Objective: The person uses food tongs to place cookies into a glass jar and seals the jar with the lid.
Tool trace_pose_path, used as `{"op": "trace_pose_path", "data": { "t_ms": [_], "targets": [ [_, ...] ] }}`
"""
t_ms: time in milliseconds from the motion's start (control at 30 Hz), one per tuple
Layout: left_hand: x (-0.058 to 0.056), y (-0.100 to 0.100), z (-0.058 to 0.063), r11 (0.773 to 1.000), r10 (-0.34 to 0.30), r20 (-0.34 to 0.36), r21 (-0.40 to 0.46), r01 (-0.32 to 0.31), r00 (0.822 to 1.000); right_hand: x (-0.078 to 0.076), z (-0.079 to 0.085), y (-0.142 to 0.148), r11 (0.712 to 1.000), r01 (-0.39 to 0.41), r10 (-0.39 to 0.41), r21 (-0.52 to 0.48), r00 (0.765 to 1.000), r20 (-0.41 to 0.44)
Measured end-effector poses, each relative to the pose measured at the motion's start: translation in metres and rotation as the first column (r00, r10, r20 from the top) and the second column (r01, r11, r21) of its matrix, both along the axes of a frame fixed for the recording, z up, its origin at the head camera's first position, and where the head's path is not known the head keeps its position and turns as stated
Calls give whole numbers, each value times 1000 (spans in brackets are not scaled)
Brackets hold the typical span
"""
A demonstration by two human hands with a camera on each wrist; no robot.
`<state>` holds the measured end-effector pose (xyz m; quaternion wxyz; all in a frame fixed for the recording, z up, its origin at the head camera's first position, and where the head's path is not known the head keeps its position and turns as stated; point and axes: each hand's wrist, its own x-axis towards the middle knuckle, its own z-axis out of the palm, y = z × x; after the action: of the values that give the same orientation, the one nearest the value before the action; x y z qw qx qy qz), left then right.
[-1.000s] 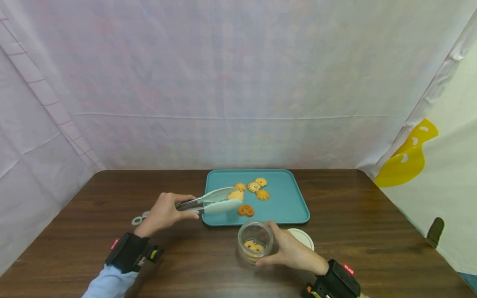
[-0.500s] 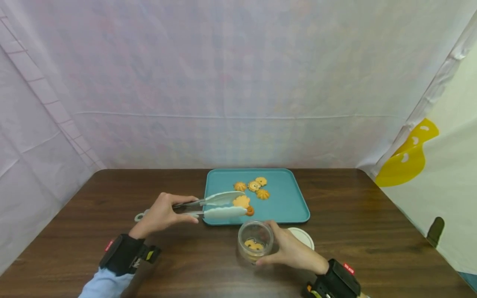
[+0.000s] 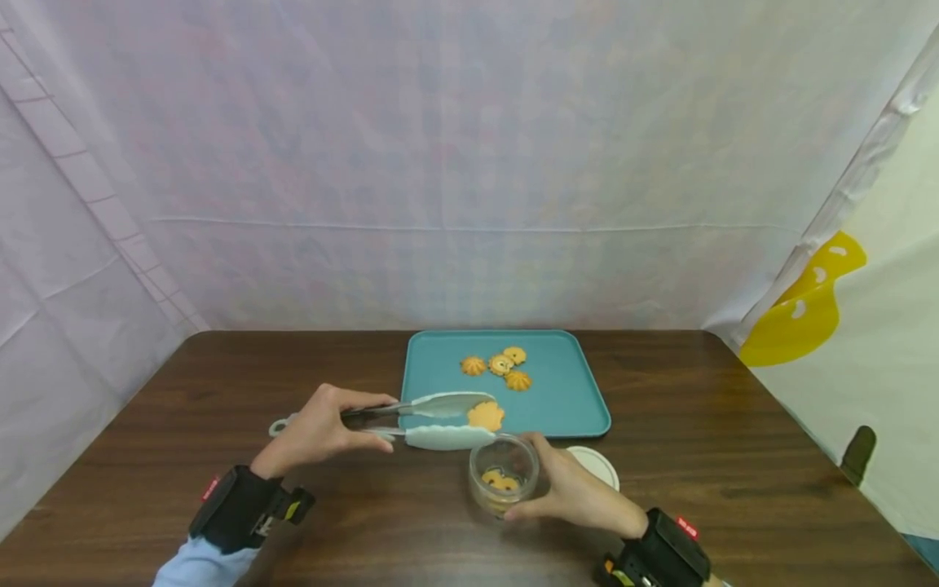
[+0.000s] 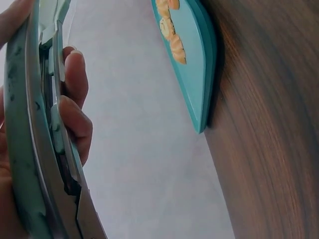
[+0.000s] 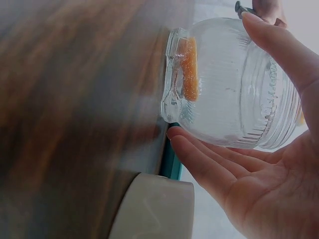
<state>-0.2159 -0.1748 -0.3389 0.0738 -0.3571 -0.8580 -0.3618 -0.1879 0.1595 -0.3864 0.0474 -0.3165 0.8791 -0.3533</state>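
My left hand (image 3: 317, 430) grips metal tongs (image 3: 421, 420) with pale tips, and a round golden cookie (image 3: 486, 416) is pinched between the tips, just above the rim of a clear glass jar (image 3: 503, 474). My right hand (image 3: 568, 489) curls round the jar, which stands on the brown table with cookies at its bottom (image 5: 188, 68). In the left wrist view my fingers (image 4: 75, 102) wrap the tongs' handles (image 4: 37, 149). Three more cookies (image 3: 499, 367) lie on the teal tray (image 3: 565, 399) behind the jar.
A white lid (image 3: 597, 466) lies on the table just right of the jar, also seen as the white lid (image 5: 154, 209) in the right wrist view. Pale cloth walls close in the back and both sides. The table's right part holds a dark clip (image 3: 855, 456) at its edge.
The tongs closed on a cookie on the tray, lifted it and carried it toward me to just over the jar's mouth. The right hand and jar stayed put.
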Motion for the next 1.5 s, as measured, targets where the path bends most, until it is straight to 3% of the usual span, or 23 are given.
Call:
{"op": "trace_pose_path", "data": {
  "t_ms": [233, 633, 867, 1167, 1500],
  "targets": [
    [4, 5, -1, 998, -61, 20, 25, 60, 998, 0, 2, 0, 1000, 18, -18, 22, 1000, -13],
    [4, 12, -6, 997, -79, 31, -11, 79, 996, 1, 3, 0, 998, 38, -40, 40, 998, 48],
    [4, 15, -8, 994, -109, 59, -23, 111, 992, 1, 2, 0, 999, 35, -36, 36, 999, 35],
    [3, 17, -10, 993, -107, 95, -43, 112, 990, 1, 0, 0, 998, 42, -42, 37, 999, -2],
    [4, 18, -5, 991, -108, 138, -64, 118, 985, 1, 1, 0, 999, 26, -26, 21, 999, 39]
  ]
}}
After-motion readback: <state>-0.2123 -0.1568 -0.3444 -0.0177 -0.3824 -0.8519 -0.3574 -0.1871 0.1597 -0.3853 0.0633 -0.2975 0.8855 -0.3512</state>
